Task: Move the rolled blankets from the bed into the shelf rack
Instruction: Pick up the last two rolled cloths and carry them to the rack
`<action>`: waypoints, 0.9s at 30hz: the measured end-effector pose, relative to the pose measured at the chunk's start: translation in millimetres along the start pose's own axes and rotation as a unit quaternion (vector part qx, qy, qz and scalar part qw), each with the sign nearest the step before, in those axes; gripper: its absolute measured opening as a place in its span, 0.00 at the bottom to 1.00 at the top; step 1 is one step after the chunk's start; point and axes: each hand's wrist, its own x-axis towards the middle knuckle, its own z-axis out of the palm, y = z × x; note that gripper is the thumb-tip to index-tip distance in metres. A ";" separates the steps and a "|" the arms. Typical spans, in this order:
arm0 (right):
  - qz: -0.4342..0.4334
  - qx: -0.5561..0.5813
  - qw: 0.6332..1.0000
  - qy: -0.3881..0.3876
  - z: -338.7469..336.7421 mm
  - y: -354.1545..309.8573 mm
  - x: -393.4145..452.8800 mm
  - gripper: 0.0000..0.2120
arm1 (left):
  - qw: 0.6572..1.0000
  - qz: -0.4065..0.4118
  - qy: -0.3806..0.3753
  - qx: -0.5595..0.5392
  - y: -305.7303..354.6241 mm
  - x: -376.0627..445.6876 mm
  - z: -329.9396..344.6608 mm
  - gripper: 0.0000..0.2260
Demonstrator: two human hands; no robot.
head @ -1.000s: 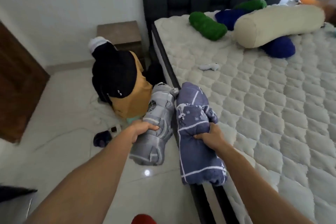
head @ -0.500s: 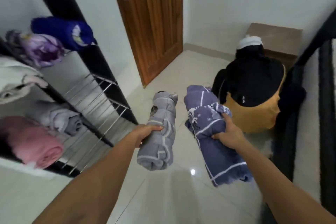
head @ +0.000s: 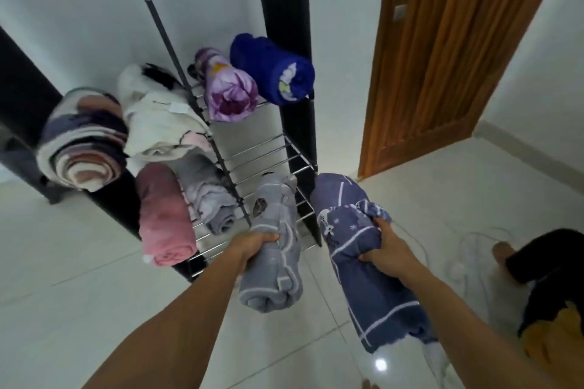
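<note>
White tiled floor [head: 79, 262], wire shelf rack [head: 268, 151] by wooden door [head: 442, 73]; hands each clutching a rolled blanket

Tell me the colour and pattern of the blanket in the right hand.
Dusky blue blanket with white lines, head view.

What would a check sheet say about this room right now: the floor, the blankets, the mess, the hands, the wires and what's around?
Surface: pale tiled floor, glossy.
Job's things: grey roll and blue roll held in front of the rack; six rolls already on its shelves; middle right shelf bare.
Clutter: black-and-yellow bundle on the floor at right.
Hands: left hand grips the grey roll; right hand grips the blue roll.
Cables: white cord on the floor.
Surroundings: wooden door, shut; white walls.
</note>
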 end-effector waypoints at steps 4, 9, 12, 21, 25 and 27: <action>-0.049 -0.026 0.998 -0.038 -8.5 -32.4 67.9 0.43 | 0.998 -0.004 0.054 -0.036 25.1 33.0 -1.0 0.34; -0.069 -0.040 0.994 -0.070 -4.8 -77.3 133.4 0.42 | 0.995 -0.004 0.090 -0.040 53.7 79.1 -4.1 0.40; -0.077 -0.058 0.992 -0.080 -2.5 -103.3 174.4 0.42 | 0.994 -0.004 0.104 -0.032 82.4 104.3 -6.5 0.37; -0.082 -0.085 0.990 -0.075 39.9 -155.8 298.1 0.42 | 0.986 -0.014 0.155 0.068 134.8 210.5 -24.7 0.35; -0.083 -0.101 0.989 -0.072 57.1 -162.9 338.4 0.40 | 0.975 -0.010 0.173 0.142 149.3 245.4 -32.5 0.32; -0.088 -0.100 0.989 -0.067 65.7 -164.4 351.3 0.39 | 0.970 -0.007 0.178 0.166 150.6 259.5 -35.2 0.30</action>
